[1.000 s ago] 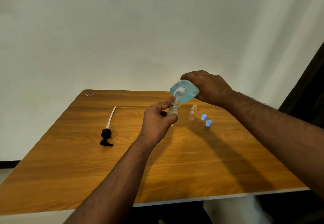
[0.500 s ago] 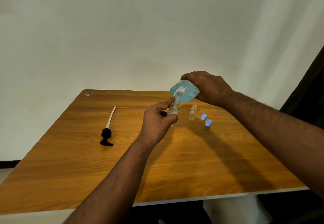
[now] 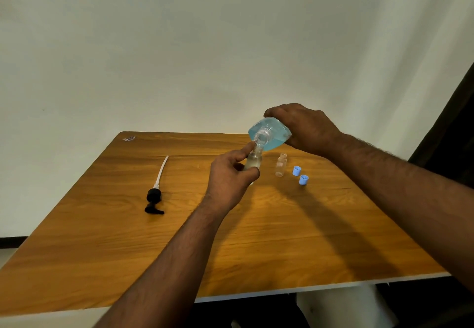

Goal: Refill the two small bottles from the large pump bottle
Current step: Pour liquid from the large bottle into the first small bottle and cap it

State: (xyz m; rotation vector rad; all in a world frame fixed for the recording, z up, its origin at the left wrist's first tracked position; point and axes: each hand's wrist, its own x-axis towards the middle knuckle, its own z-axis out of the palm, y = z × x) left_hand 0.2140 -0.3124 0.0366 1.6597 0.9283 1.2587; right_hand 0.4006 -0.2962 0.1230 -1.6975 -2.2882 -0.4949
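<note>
My right hand (image 3: 305,128) grips the large bottle (image 3: 273,134) of blue liquid, tipped over with its open neck pointing down and toward me. Its mouth sits right over the neck of a small clear bottle (image 3: 254,159), which my left hand (image 3: 229,180) holds a little above the table. A second small clear bottle (image 3: 281,164) stands uncapped on the table to the right. Two blue caps (image 3: 300,175) lie beside it. The black pump head with its white tube (image 3: 155,194) lies on the table to the left.
The wooden table (image 3: 128,238) stands against a white wall. A small sticker (image 3: 129,138) is at the far left corner. A dark curtain (image 3: 451,127) hangs at the right edge. The table's front edge runs near the bottom.
</note>
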